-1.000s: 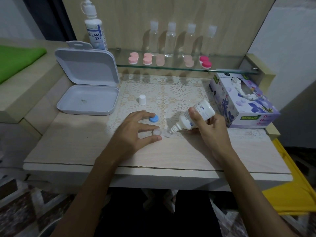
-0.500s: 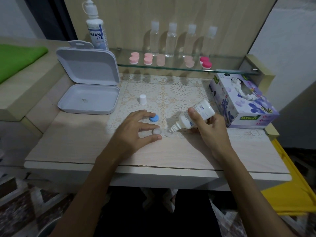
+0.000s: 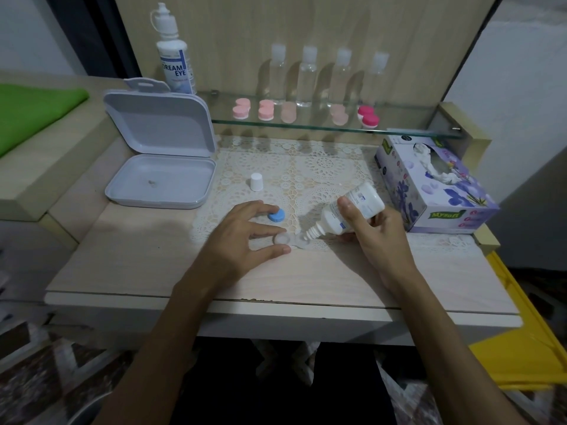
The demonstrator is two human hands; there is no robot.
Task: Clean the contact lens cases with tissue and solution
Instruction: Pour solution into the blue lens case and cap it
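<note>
A clear contact lens case (image 3: 291, 240) lies open on the table near the lace mat's front edge. My left hand (image 3: 242, 240) pinches its left well between thumb and forefinger. My right hand (image 3: 377, 234) grips a small white solution bottle (image 3: 346, 213), tilted down to the left with its nozzle over the case's right well. A blue case cap (image 3: 276, 215) lies just behind my left fingers. The bottle's white cap (image 3: 256, 181) stands further back on the mat. A tissue box (image 3: 435, 185) sits at the right.
An open grey plastic box (image 3: 159, 167) stands at the back left. A glass shelf (image 3: 322, 124) holds several pink lens cases, clear bottles and a large solution bottle (image 3: 175, 56). A green cloth (image 3: 33, 105) lies far left; the table's front edge is close.
</note>
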